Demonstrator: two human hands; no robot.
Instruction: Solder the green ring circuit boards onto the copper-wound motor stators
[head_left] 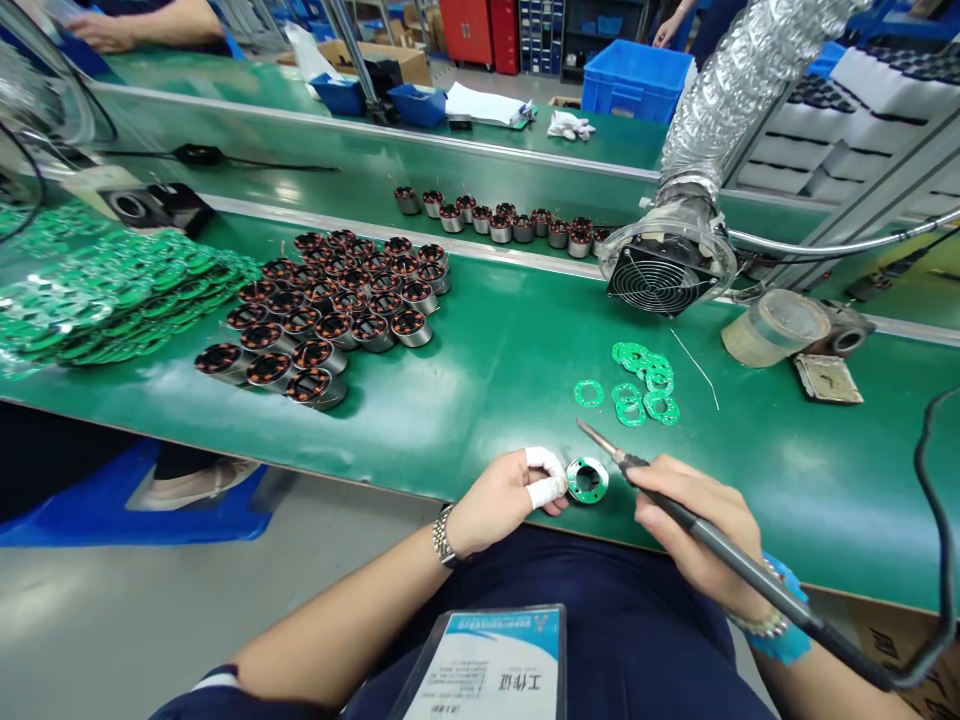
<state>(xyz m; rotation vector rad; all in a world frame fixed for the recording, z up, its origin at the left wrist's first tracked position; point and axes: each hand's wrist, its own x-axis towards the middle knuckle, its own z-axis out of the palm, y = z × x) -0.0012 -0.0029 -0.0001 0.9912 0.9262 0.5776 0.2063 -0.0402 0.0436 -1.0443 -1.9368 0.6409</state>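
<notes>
Green workbench below, the left hand steadies a board-topped stator while the right hand grips a soldering iron that, slipping, could burn the left.

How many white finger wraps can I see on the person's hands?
2 are visible, both on the left hand: an upper white wrap and a lower white wrap, beside the round green board. More may be hidden from view.
</notes>
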